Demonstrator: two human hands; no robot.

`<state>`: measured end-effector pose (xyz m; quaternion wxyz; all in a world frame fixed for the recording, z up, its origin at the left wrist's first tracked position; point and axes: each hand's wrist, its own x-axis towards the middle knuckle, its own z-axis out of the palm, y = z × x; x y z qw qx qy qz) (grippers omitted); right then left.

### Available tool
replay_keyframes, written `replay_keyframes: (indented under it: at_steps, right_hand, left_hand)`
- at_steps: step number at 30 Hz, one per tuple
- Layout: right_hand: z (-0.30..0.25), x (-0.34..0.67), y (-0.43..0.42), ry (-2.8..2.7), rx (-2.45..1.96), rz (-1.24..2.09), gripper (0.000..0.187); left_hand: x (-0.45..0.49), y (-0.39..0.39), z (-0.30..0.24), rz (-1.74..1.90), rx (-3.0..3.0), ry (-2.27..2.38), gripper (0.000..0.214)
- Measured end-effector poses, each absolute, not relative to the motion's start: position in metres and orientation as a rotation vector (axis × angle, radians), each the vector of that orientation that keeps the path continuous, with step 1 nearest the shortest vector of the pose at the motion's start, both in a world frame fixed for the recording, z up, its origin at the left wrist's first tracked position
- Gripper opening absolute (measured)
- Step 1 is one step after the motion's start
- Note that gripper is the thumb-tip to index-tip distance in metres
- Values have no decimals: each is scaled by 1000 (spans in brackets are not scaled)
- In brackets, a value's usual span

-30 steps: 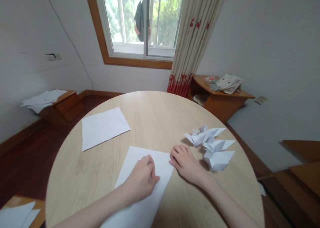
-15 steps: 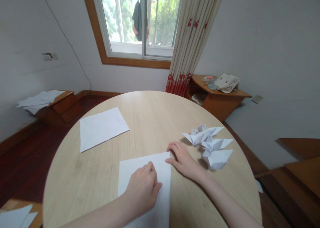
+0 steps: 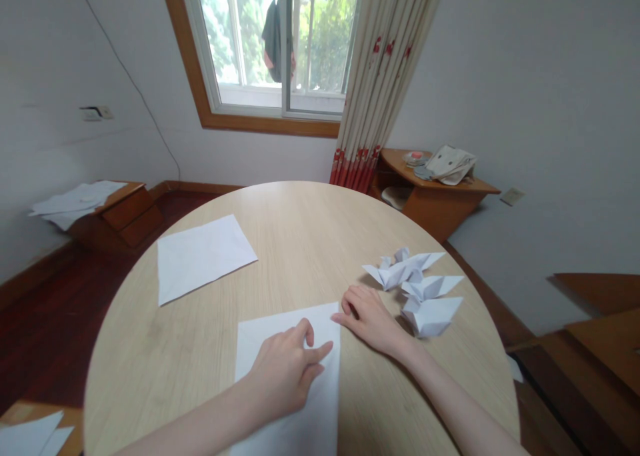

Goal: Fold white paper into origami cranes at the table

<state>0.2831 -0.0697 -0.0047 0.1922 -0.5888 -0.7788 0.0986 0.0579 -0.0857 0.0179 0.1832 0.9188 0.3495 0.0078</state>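
Observation:
A white sheet of paper [image 3: 320, 403] lies flat on the round table in front of me, its near end running out of view. Over its middle is my left hand [image 3: 285, 369], with the index finger stretched towards the sheet's right edge and the other fingers bent; nothing is held in it. At the far right corner of the sheet, my right hand [image 3: 370, 319] has its fingers curled, with thumb and index fingertip close together on the paper's edge. Several folded white paper figures [image 3: 433, 316] stand to the right of that hand.
Another white sheet [image 3: 205, 259] rests at the left of the round wooden table [image 3: 300, 243]. Low wooden cabinets stand beyond it, one with papers [image 3: 77, 203] and one with a cloth bag [image 3: 450, 163]. More paper [image 3: 30, 436] lies at bottom left.
My left hand has gone from a closed fist to a stretched index finger. My right fingers have curled in from the table towards the thumb at the paper's corner.

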Motion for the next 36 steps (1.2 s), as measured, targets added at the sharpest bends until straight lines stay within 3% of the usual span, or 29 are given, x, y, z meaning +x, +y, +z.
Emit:
replay_keyframes:
  at_steps: [15,36]
  right_hand:
    - [-11,284,-73,-2419,-1713,-75,36]
    - [-20,280,-64,-2053,-2082,-44,40]
  left_hand:
    - [59,-87,19,-13,2616,981,40]
    - [60,-85,19,-1,2592,972,39]
